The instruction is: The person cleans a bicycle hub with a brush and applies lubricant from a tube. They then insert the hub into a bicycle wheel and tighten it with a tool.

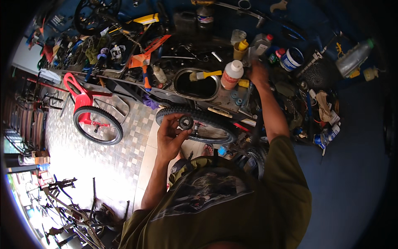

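Observation:
My left hand (168, 139) pinches a small dark ring-shaped metal part, like a bearing (190, 124), between thumb and fingers. It is held up in front of a bicycle wheel (163, 112) at the bench front. Across the bench, my right hand (258, 74) reaches in among the containers. Its fingers are smeared by motion, beside a blurred grey object (251, 54), and whether they grip it is unclear. Left of that hand stands a white-capped bottle (232, 75) with a reddish label. A yellow-handled brush (207, 74) lies across an oval basin of dark liquid (178, 92).
A grey bottle with a red cap (262, 43), a yellow squeeze bottle (243, 45) and a white-and-blue tub (291, 59) stand at the back. Left on the bench are an orange-and-blue-handled tool (146, 78) and loose tools. A red chair (81, 97) and another wheel (118, 136) stand on the tiled floor.

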Demonstrator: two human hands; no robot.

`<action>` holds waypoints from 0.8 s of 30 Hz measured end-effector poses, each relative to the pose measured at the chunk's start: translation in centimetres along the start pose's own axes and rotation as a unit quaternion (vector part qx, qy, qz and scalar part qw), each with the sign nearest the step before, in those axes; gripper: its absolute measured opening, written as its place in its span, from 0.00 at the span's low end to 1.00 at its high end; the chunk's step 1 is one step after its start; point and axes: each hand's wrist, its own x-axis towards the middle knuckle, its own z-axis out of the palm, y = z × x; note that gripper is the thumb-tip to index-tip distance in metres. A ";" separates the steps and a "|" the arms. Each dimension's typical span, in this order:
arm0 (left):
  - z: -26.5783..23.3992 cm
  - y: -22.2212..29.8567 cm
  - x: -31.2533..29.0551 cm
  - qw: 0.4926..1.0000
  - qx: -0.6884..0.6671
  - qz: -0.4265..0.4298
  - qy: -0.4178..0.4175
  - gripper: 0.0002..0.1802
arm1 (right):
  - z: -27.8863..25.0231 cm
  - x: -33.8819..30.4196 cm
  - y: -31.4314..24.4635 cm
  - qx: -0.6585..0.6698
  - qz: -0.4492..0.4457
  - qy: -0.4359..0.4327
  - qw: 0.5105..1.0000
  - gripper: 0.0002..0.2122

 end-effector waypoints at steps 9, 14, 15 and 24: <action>-0.6 3.0 1.9 0.995 0.057 0.084 -0.018 0.29 | -3.4 -0.6 7.5 0.637 0.103 0.352 0.678 0.20; -2.2 4.3 2.2 0.975 0.202 0.097 -0.008 0.27 | -17.0 -7.1 -3.7 0.858 0.071 0.194 0.471 0.26; -2.0 4.7 2.4 0.972 0.211 0.097 -0.011 0.26 | -19.3 -9.2 -5.6 0.875 0.004 0.165 0.455 0.27; -1.5 8.1 1.9 0.938 0.287 0.193 -0.034 0.27 | -26.0 -17.1 -23.3 0.922 -0.299 -0.071 0.235 0.27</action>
